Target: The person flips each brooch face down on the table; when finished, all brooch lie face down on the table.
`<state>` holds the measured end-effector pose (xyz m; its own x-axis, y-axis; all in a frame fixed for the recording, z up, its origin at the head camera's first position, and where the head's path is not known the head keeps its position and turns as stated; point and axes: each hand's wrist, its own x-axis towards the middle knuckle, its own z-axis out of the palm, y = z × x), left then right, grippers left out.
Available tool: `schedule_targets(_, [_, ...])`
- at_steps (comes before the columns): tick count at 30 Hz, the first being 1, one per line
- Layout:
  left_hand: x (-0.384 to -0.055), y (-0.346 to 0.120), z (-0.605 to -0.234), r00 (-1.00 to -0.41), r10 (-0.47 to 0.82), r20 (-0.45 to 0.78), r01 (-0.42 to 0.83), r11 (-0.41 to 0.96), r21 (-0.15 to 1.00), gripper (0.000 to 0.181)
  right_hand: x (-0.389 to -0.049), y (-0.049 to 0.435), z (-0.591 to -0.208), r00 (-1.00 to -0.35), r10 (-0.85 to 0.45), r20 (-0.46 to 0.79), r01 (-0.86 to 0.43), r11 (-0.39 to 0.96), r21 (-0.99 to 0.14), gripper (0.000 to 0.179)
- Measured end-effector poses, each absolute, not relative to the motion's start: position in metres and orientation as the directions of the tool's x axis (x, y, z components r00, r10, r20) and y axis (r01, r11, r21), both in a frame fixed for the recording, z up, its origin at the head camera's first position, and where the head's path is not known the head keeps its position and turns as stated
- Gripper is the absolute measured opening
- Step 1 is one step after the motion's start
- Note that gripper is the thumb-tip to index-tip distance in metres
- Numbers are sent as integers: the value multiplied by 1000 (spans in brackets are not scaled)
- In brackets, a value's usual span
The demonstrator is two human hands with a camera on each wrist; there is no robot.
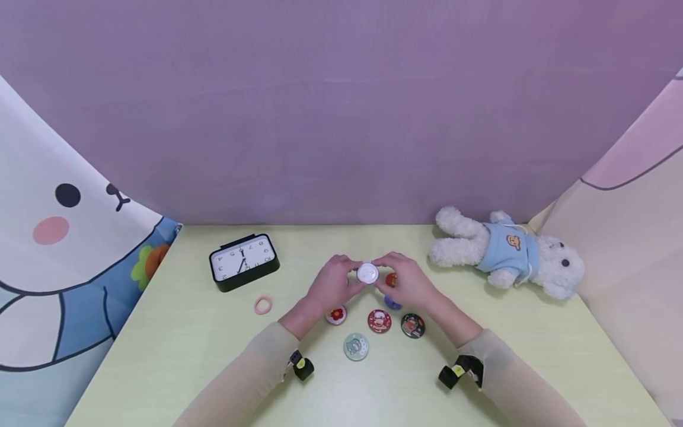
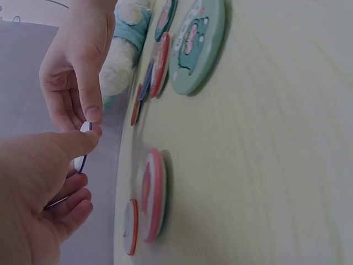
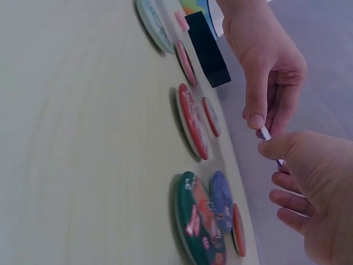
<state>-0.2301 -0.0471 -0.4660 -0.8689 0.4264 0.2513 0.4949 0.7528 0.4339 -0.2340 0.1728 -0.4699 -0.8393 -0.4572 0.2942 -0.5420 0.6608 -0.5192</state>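
Observation:
Between both hands, raised over the table, is a small round badge (image 1: 367,273) with a whitish face toward the head camera. My left hand (image 1: 332,287) pinches its left edge between thumb and fingers. My right hand (image 1: 409,283) pinches the opposite edge. Seen from the left wrist, the badge (image 2: 83,149) is nearly edge-on, with a dark blue rim. Under and in front of the hands lie a red flower badge (image 1: 336,315), a red badge (image 1: 379,321), a dark green badge (image 1: 413,325) and a pale green badge (image 1: 356,347). The right hand partly hides a blue badge (image 1: 393,303) and an orange-red badge (image 1: 392,280).
A black-framed clock (image 1: 244,261) stands at the back left, with a pink ring (image 1: 262,305) in front of it. On the back right lies a white plush toy (image 1: 507,252) in a blue top. A purple cloth (image 1: 341,118) hangs behind the table.

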Motion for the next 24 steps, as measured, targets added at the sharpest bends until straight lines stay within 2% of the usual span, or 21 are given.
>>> schedule_targets(12, [-234, -43, -479, -862, 459, 215, 507, 794, 335, 36, -238, 170, -486, -845, -467, 261, -533, 695, -482, 35])
schedule_targets(24, [-238, -40, -486, -866, 466, 181, 500, 823, 271, 40, -240, 166, -490, -865, -458, 204, -499, 749, -435, 35])
